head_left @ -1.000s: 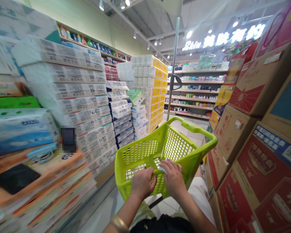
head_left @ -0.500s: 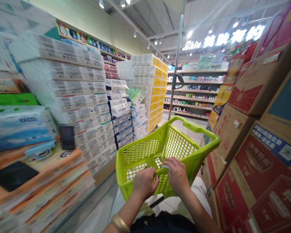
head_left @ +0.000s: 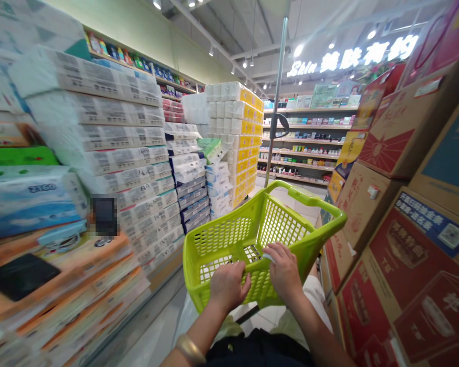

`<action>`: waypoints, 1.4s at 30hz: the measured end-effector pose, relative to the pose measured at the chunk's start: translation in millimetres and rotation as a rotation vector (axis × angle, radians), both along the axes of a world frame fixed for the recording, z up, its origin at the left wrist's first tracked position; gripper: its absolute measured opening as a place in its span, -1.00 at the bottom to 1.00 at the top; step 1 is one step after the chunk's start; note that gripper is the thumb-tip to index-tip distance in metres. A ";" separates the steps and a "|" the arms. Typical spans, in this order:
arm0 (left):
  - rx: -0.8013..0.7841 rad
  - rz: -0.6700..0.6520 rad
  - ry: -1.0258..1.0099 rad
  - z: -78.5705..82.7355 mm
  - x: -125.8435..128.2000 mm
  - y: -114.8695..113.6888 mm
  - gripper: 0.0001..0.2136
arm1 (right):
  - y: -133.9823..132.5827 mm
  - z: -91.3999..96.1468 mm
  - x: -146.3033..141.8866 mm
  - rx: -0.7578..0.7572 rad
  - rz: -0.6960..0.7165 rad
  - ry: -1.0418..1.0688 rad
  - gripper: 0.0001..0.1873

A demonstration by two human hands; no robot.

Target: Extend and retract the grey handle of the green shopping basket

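Observation:
A lime-green plastic shopping basket (head_left: 222, 232) with lattice walls is in front of my body, tilted, its raised handle loop on the far right side. Nothing shows inside it apart from its grid floor. My left hand (head_left: 228, 285) is closed over the near rim, thumb on the outside. To its right, my right hand (head_left: 285, 270) also grips that rim, fingers curled over the top. A small white thing (head_left: 268, 256) shows under the right fingers; its kind is unclear.
Stacked wrapped tissue packs (head_left: 126, 137) line the left, with a dark flat object (head_left: 23, 275) on orange packs. Cardboard boxes (head_left: 382, 148) rise close on the right. A metal pole (head_left: 278, 86) stands beyond the basket, before stocked shelves (head_left: 306, 132).
My right hand has slid slightly right and up along the basket rim, with the white thing. My left hand and the basket stay nearly where they were.

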State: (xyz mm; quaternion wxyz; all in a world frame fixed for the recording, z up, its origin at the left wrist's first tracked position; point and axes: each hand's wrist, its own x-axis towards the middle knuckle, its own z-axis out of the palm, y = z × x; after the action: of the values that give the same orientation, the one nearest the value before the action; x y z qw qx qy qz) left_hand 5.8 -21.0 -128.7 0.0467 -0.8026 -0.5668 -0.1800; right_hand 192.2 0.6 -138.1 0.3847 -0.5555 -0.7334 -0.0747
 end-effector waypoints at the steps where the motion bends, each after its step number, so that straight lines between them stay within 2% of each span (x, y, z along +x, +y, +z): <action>1: 0.002 0.001 0.002 -0.3 0.0 0.1 -0.84 | 4.0 1.4 10.5 0.030 -0.061 0.020 -0.51; 4: 0.006 0.009 0.003 -0.8 0.7 0.0 -0.84 | 12.1 5.3 34.4 0.116 -0.181 0.071 -0.56; 6: 0.006 0.013 0.001 -0.5 1.2 -0.2 -0.85 | 9.7 5.2 30.7 0.117 -0.199 0.086 -0.57; 8: 0.001 0.013 -0.003 0.2 1.5 -0.5 -0.85 | 1.9 2.2 11.5 0.068 -0.137 0.064 -0.55; 11: -0.008 -0.008 -0.005 1.3 1.0 -0.7 -0.86 | -10.2 -2.8 -20.2 -0.022 0.122 -0.032 -0.48; 13: -0.013 -0.014 -0.002 1.7 0.5 -0.7 -0.86 | -11.8 -2.7 -25.4 -0.049 0.191 -0.041 -0.46; 15: -0.012 -0.008 -0.001 1.8 0.2 -0.6 -0.86 | -7.3 0.9 -13.6 -0.031 0.127 0.002 -0.48; 19: -0.003 0.001 -0.008 1.7 1.0 -0.9 -0.86 | 5.4 10.7 24.6 0.070 -0.129 0.103 -0.55; 22: 0.001 0.006 -0.007 1.5 1.5 -1.1 -0.85 | 3.5 11.1 22.3 0.082 -0.195 0.132 -0.56; 24: 0.000 0.006 -0.004 1.2 1.3 -1.2 -0.85 | -3.3 7.7 3.5 0.036 -0.108 0.102 -0.53; 26: -0.002 -0.009 -0.005 0.8 0.7 -1.0 -0.85 | -10.3 4.2 -16.7 -0.029 0.100 0.011 -0.47; 28: -0.003 -0.028 -0.006 0.6 0.0 -0.7 -0.85 | -13.1 3.3 -26.2 -0.073 0.242 -0.031 -0.45; 29: -0.003 -0.030 -0.005 0.7 -0.2 -0.5 -0.85 | -12.3 4.2 -24.9 -0.082 0.265 -0.026 -0.45; 31: -0.008 -0.021 0.000 0.9 -0.2 -0.4 -0.85 | -7.1 7.7 -11.6 -0.064 0.190 0.025 -0.47; 34: -0.017 -0.003 0.005 1.7 0.8 -0.8 -0.86 | 2.0 13.2 15.6 0.024 -0.066 0.097 -0.53; 37: -0.028 0.006 0.004 2.4 1.6 -1.1 -0.86 | 1.7 13.0 19.9 0.064 -0.187 0.119 -0.56; 39: -0.033 0.008 0.007 2.7 1.7 -1.0 -0.86 | -4.1 9.5 6.8 0.038 -0.125 0.091 -0.54; 42: -0.034 0.000 0.014 2.7 1.1 -0.8 -0.86 | -11.9 4.9 -14.6 -0.036 0.118 0.003 -0.48</action>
State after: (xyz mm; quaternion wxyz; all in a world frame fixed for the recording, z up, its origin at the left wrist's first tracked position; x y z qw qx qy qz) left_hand 7.0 -21.7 -125.9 0.0368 -0.8045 -0.5694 -0.1648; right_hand 177.7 -11.3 -133.2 0.3796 -0.5181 -0.7655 -0.0375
